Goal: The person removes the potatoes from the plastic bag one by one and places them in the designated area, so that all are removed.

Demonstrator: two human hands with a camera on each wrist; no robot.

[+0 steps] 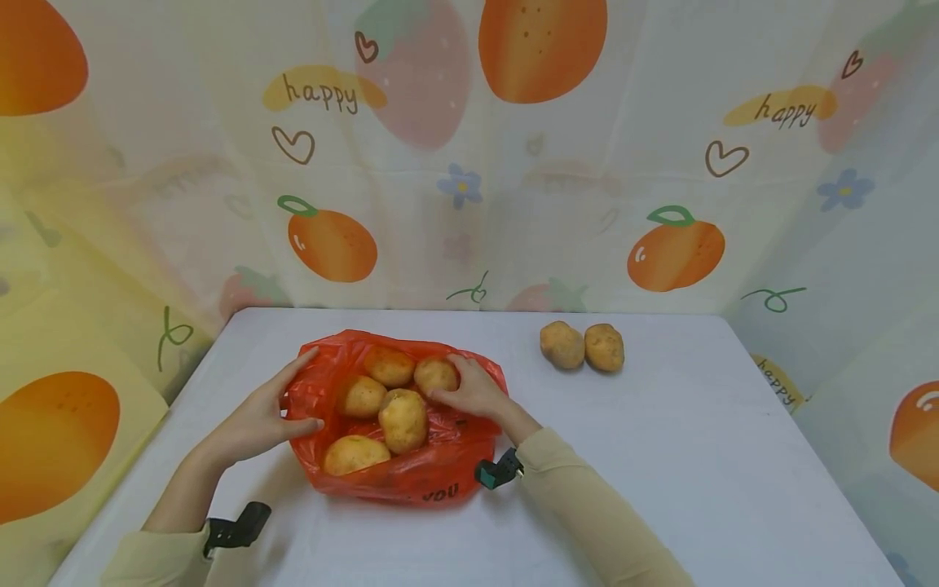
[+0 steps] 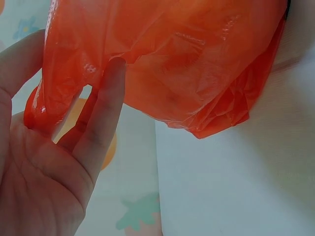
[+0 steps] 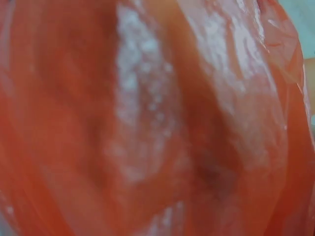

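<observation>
A red plastic bag (image 1: 411,477) lies open on the white table (image 1: 660,456) with several potatoes inside. My left hand (image 1: 267,412) holds the bag's left rim between thumb and straight fingers; in the left wrist view the film (image 2: 187,64) runs into the web of that hand (image 2: 59,162). My right hand (image 1: 477,390) reaches into the bag from the right, its fingers and thumb round the back-right potato (image 1: 434,373). Red film (image 3: 157,118) fills the right wrist view and hides the hand.
Two more potatoes (image 1: 562,344) (image 1: 605,347) lie side by side on the table, right of the bag near the back edge. A fruit-printed curtain (image 1: 469,163) closes off the back and both sides of the table.
</observation>
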